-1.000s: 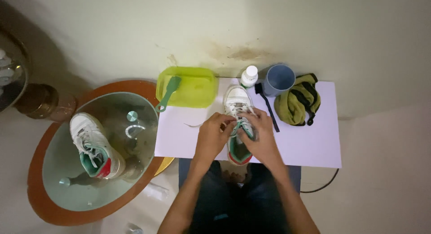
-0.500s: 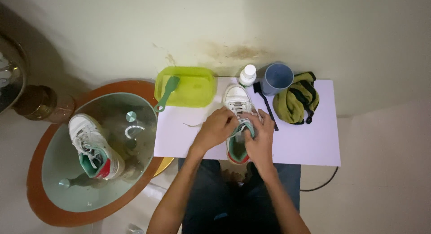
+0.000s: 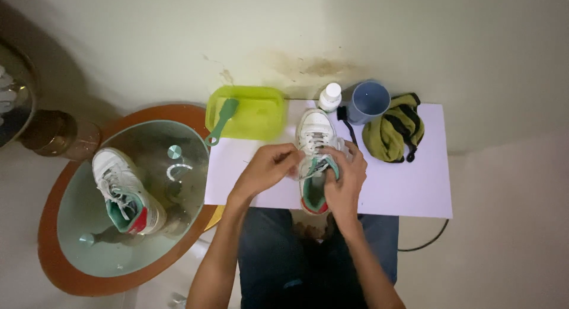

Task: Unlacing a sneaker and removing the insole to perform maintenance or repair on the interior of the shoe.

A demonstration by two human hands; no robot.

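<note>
1. Left hand (image 3: pixel 267 169) is curled with its fingertips pinched at the laces on the left side of the white sneaker (image 3: pixel 314 161).
2. Right hand (image 3: pixel 344 181) wraps the sneaker's right side near the tongue, its fingers closed around the upper.
3. That sneaker, white with a green lining and a red heel patch, lies lengthwise on the white tabletop (image 3: pixel 409 190), toe toward the wall and heel at the near edge above the person's lap.
4. At the back of the tabletop, a lime-green tray (image 3: pixel 255 116) sits to the left of the shoe, with a green brush (image 3: pixel 222 120) leaning over its left rim.
5. Behind the toe stands a small white bottle (image 3: pixel 329 97); just beside it is a blue mug (image 3: pixel 367 101), and a black brush (image 3: pixel 347 124) lies between them and the shoe.
6. An olive-and-black cloth (image 3: pixel 394 128) is bunched to the right of the mug.
7. To the left, a round glass table (image 3: pixel 89 226) with a brown wooden rim carries the matching second sneaker (image 3: pixel 127 190).
8. Pale, stained wall (image 3: pixel 296 42) rises behind the tabletop; a dark cable (image 3: pixel 424 244) trails on the floor at right.
</note>
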